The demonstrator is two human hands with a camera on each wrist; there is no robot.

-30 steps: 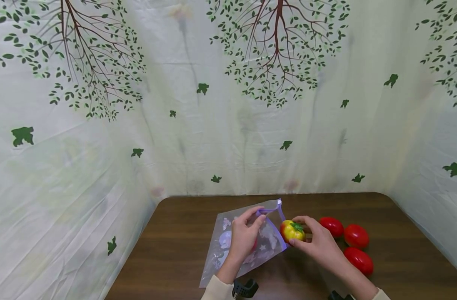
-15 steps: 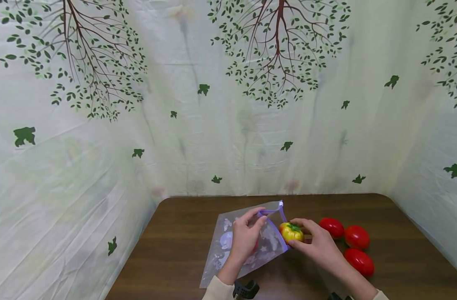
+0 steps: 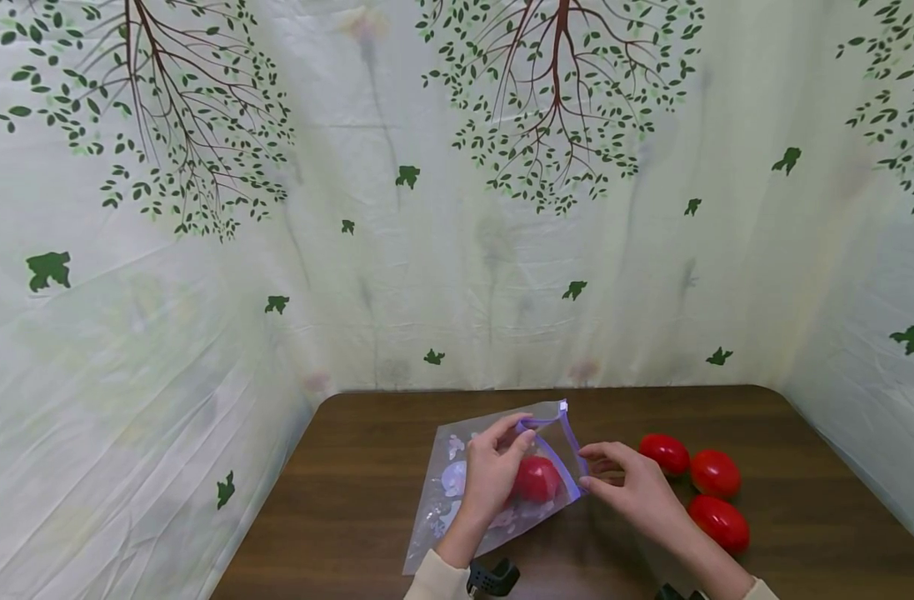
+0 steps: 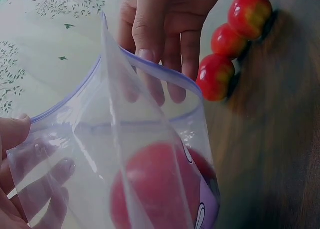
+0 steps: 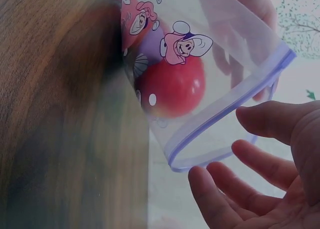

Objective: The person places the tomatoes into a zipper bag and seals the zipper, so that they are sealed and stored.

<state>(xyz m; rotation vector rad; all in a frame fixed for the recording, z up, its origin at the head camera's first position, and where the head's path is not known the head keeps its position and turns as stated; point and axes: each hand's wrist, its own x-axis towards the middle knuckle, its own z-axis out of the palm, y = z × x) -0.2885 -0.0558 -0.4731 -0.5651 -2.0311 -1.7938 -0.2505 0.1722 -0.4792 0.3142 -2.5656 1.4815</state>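
My left hand (image 3: 490,471) pinches the purple-edged rim of a clear zip bag (image 3: 442,521) printed with cartoon figures, and the bag's mouth gapes to the right. Inside lies a shiny round red thing (image 3: 537,478), also visible through the plastic as a red ball (image 5: 180,86) in the right wrist view, with more red beside it. My right hand (image 3: 636,483) is at the mouth, fingers loosely spread and holding nothing; its fingertips are close to the rim, and whether they touch it I cannot tell.
Three shiny red, fruit-like things (image 3: 715,473) lie on the brown wooden table (image 3: 382,433) to the right, near my right hand; yellow patches show on them in the left wrist view. A pale leaf-patterned curtain (image 3: 494,250) hangs behind the table.
My right hand has let go of the yellow-and-red, green-topped fruit-like thing, which has gone into the bag. A red round shape now shows near the mouth. My left hand keeps its hold.
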